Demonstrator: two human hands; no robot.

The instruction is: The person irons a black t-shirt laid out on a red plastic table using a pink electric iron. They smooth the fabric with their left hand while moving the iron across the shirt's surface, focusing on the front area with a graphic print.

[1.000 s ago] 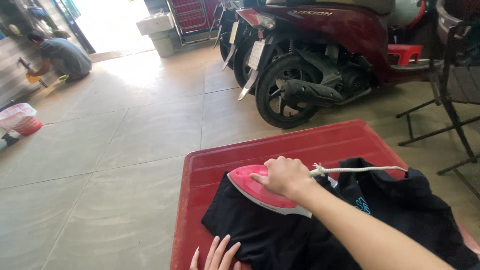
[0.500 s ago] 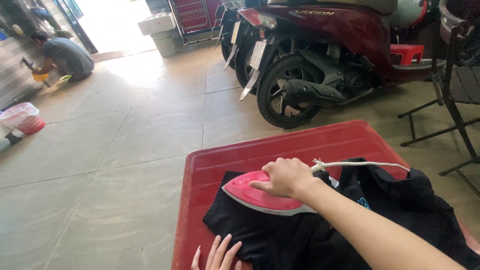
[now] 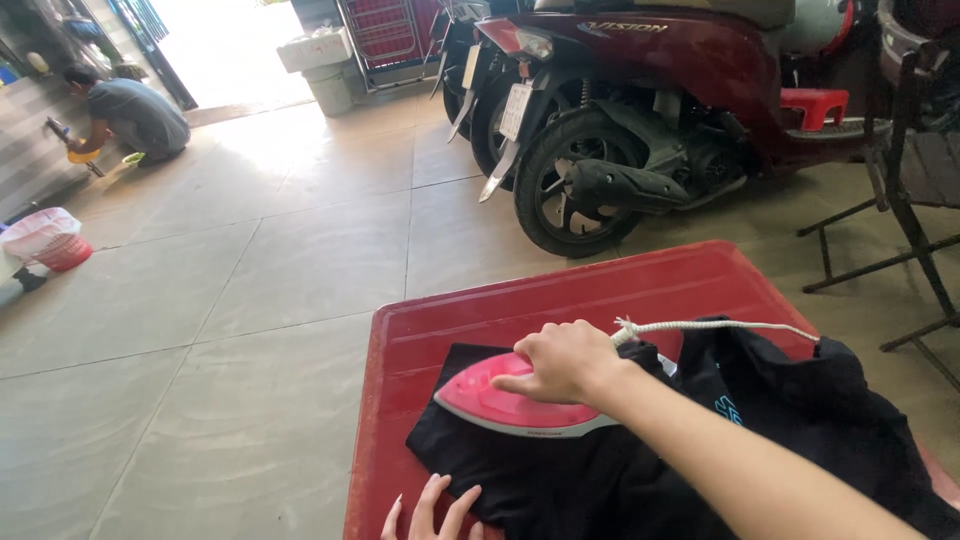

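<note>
At 6 o'clock on the red desk (image 3: 560, 300): right hand (image 3: 565, 362), fingers closed on the pink iron (image 3: 505, 403), has slid it left across the black shirt (image 3: 640, 470); left hand (image 3: 430, 512) flat, fingers spread, pinning the hem. Pass ongoing.

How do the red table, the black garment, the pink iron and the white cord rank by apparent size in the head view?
1. Red table, largest, though partly covered.
2. Black garment, cut off by the frame edge, so table versus garment is unsure.
3. Pink iron, under the right hand.
4. White cord, thinnest.
</note>
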